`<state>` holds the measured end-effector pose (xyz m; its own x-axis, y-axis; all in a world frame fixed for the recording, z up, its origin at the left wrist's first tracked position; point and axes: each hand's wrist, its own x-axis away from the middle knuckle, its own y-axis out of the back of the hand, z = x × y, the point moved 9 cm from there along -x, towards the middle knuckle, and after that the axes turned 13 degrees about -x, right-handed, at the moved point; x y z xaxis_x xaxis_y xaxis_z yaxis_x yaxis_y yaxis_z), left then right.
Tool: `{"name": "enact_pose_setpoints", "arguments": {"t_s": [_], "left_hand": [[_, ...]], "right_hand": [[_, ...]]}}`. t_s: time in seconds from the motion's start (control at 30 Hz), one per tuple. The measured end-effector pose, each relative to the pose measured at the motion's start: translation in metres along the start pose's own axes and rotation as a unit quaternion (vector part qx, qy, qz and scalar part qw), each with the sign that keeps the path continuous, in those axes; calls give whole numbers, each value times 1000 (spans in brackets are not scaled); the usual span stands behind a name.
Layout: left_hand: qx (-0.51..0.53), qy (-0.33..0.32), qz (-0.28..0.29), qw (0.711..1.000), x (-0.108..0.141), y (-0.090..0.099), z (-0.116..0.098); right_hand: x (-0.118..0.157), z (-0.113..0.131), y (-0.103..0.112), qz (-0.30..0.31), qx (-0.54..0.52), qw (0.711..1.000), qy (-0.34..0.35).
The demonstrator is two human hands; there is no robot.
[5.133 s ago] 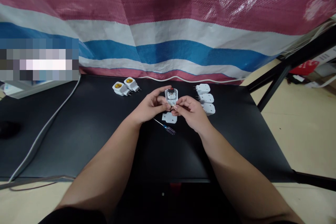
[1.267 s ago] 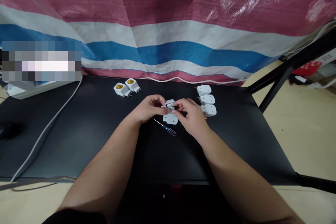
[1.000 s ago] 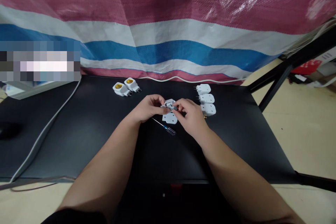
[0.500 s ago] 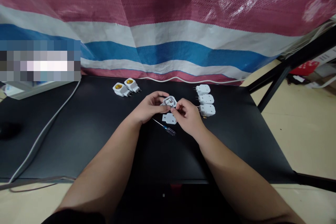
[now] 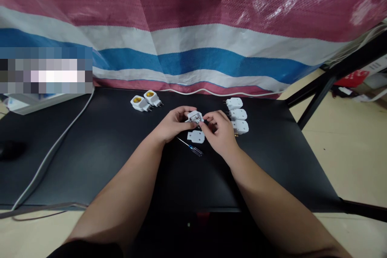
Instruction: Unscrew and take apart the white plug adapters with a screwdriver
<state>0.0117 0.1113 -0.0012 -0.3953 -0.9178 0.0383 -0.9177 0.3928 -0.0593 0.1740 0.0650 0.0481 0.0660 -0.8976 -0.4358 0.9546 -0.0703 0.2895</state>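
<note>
Fingers point(image 5: 183, 114) of the left hand point(image 5: 173, 124) are closed around the left side of a white plastic plug-in lamp socket point(image 5: 195, 117), gripping it in the air above the black worktop point(image 5: 90, 161). Its open side faces up, showing small inner parts too small to make out. The right hand point(image 5: 219, 131) is just beside it, with its bent fingers reaching to the socket's right edge; I cannot tell whether they grip it or only touch it. Directly below the socket, a loose white cover plate point(image 5: 195, 136) lies flat on the worktop, near the heel of the right hand. Just in front of that plate lies a small screwdriver point(image 5: 192, 148) with a blue and clear handle, its thin shaft pointing toward the left hand. Farther left, near the back edge, two white plug adapters with yellow sockets point(image 5: 146, 100) sit side by side, their metal pins pointing right. To the right of the hands, three white plug housings point(image 5: 238, 114) form a short column, with their pins pointing left. A white cable point(image 5: 51, 157) runs diagonally across the left of the worktop, and a striped red, white and blue tarpaulin point(image 5: 193, 60) hangs behind it.
</note>
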Motion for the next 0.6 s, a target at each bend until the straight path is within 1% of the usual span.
{"name": "enact_pose_setpoints", "arguments": {"t_s": [0.23, 0.6], "left_hand": [[-11, 17, 6, 1000, 2, -4, 2], [18, 39, 13, 999, 3, -9, 2]], "right_hand": [[-1, 0, 0, 2, 0, 1000, 17], [-1, 4, 2, -11, 7, 999, 30]]}}
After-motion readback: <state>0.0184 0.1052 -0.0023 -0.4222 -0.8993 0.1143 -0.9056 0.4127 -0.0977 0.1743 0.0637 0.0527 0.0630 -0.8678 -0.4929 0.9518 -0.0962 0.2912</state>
